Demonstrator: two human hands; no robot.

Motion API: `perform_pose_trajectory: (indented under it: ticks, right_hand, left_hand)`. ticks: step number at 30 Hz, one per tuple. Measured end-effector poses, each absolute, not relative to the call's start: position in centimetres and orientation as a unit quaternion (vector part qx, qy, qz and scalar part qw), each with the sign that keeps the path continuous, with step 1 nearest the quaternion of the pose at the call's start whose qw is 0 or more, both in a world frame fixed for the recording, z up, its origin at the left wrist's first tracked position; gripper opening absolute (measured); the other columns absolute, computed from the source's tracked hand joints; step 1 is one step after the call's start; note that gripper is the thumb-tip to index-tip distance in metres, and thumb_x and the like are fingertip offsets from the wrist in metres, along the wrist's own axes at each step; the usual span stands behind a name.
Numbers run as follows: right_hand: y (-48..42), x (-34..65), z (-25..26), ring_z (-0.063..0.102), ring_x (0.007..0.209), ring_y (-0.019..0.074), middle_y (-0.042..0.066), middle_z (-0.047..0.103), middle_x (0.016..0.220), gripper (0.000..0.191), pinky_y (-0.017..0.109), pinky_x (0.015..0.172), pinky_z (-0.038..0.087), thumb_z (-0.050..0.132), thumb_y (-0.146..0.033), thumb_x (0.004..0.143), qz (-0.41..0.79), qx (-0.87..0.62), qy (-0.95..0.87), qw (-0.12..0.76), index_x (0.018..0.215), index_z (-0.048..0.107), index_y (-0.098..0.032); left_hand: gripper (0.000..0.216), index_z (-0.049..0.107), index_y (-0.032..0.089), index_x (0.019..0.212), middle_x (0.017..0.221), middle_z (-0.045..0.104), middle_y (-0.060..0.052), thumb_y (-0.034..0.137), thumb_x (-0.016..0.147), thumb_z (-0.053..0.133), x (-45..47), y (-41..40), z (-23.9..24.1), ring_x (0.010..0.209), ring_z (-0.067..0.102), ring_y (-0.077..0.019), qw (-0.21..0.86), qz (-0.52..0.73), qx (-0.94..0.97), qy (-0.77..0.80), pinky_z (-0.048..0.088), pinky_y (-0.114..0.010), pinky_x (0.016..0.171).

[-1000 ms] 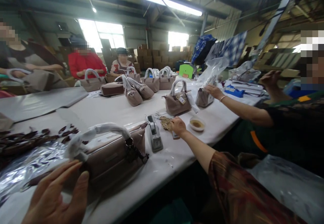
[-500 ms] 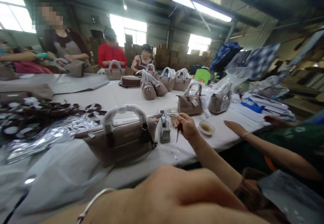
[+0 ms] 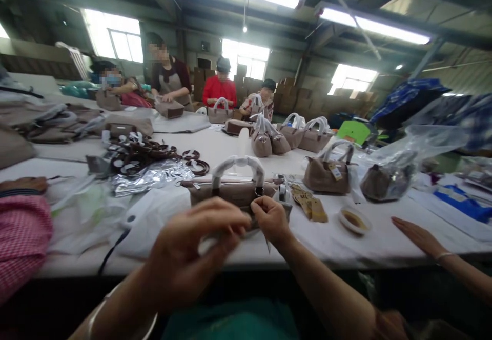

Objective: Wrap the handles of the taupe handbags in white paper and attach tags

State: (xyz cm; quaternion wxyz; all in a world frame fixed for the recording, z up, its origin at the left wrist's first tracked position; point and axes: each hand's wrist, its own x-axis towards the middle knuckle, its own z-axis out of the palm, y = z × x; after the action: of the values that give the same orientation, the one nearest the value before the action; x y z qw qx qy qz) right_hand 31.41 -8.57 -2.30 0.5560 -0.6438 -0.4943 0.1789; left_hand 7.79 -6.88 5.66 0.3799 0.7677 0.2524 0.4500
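Note:
A taupe handbag (image 3: 200, 190) with wrapped handles stands in front of me, partly hidden by my hands. My left hand (image 3: 192, 250) is raised before its front, fingers loosely curved and blurred, with nothing visible in it. My right hand (image 3: 272, 221) is closed, fingertips at the bag's right handle base, by a metal ring. From under this hand sticks the tip of a thin pointed metal tool (image 3: 268, 245); the rest is hidden. Tan tags (image 3: 310, 205) lie on the table to the right. Behind my right hand is a partly hidden grey tape dispenser (image 3: 285, 199).
A bowl of brownish liquid (image 3: 354, 221) stands on the right, near a co-worker's flat hand (image 3: 418, 236). Dark straps (image 3: 134, 155) and clear plastic (image 3: 154, 178) lie left. More taupe bags (image 3: 328, 176) stand behind. A checked pink sleeve (image 3: 26, 237) reaches in at left.
My view has swung left. My right hand has moved from beside the tape dispenser to the handbag, and the tan tags now lie on the table. My left hand has come up to the bag.

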Motion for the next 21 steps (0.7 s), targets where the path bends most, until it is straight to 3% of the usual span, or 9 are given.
perform_pose_trajectory:
  ticks: [2,4,8,14,21]
  right_hand:
    - [-7.4,31.1,-2.3,0.052,0.056,0.0143,-0.001,0.058,0.058,0.017,0.025,0.053,0.040,0.061,-0.032,0.078,0.143,-0.668,-0.506,0.527,0.067,0.066,-0.019]
    - [-6.1,30.7,-2.5,0.055,0.057,0.0157,0.000,0.060,0.057,0.016,0.026,0.054,0.042,0.060,-0.029,0.076,0.141,-0.683,-0.504,0.509,0.065,0.067,-0.020]
    - [-3.9,29.9,-2.5,0.057,0.056,0.0166,0.000,0.060,0.053,0.015,0.026,0.055,0.043,0.060,-0.025,0.074,0.146,-0.705,-0.482,0.499,0.062,0.067,-0.020]
    - [-2.1,28.9,-0.1,0.065,0.068,0.0180,0.003,0.072,0.068,0.017,0.026,0.066,0.046,0.058,-0.022,0.079,0.076,-0.745,-0.527,0.402,0.073,0.073,-0.018]
    - [-0.2,27.4,2.2,0.069,0.086,0.0239,0.009,0.077,0.089,0.023,0.029,0.073,0.045,0.057,-0.029,0.089,-0.012,-0.759,-0.608,0.233,0.088,0.078,-0.022]
  left_hand:
    - [0.025,0.073,0.026,0.101,0.091,0.072,-0.006,0.042,0.084,0.064,8.5,-3.3,5.6,0.080,0.070,-0.0220,0.428,0.486,0.682,0.340,0.060,-0.034,0.070]
    - [0.026,0.069,0.020,0.103,0.099,0.071,-0.008,0.036,0.084,0.063,9.3,0.5,4.8,0.076,0.070,-0.0186,0.479,0.481,0.614,0.403,0.056,-0.026,0.059]
    - [0.021,0.064,0.016,0.105,0.105,0.069,-0.011,0.027,0.087,0.057,10.7,5.3,2.6,0.059,0.068,-0.0125,0.582,0.370,0.585,0.428,0.040,-0.016,0.041]
    - [0.014,0.063,0.014,0.091,0.072,0.066,-0.003,0.017,0.086,0.050,11.7,7.3,2.3,0.043,0.055,-0.0076,0.570,0.305,0.643,0.410,0.031,-0.015,0.037]
    - [0.018,0.068,0.015,0.069,0.049,0.056,0.000,0.024,0.079,0.056,11.7,9.1,3.8,0.039,0.049,-0.0111,0.471,0.184,0.772,0.386,0.030,-0.019,0.037]
